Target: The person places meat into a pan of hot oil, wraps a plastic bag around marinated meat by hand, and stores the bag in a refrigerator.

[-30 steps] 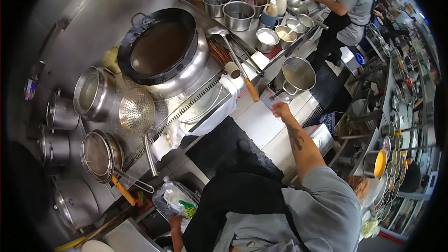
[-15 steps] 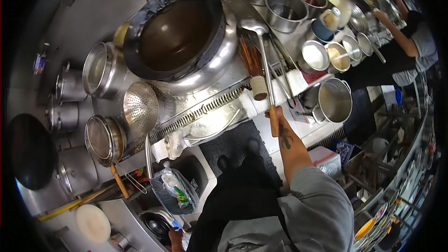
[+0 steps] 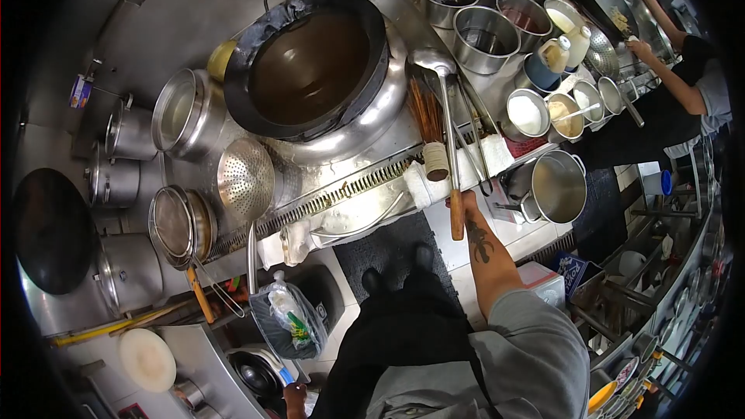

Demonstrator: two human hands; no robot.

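My right hand (image 3: 468,201) is at the counter's front edge, beside and partly behind the wooden handle (image 3: 456,219) of a long ladle (image 3: 444,101). Its fingers are mostly hidden. At the bottom, my left hand (image 3: 295,394) hangs low near a blue-and-white item (image 3: 287,375); what it holds, if anything, is too small to tell. A large black wok (image 3: 310,70) of brown liquid stands left of the ladle. A bamboo brush (image 3: 435,159) and white cloth (image 3: 424,186) lie near the handle.
A perforated strainer (image 3: 245,178) and mesh strainers (image 3: 172,225) rest on the left. Metal pots (image 3: 486,40) stand at the back. A pot of cloudy liquid (image 3: 559,186) is at right, with a co-worker's arm (image 3: 671,85) beyond. A lined bin (image 3: 289,318) stands below.
The view has swung toward the counter and shifted. My right hand has come from beside the pot of cloudy liquid to the ladle's handle. My left hand remains low.
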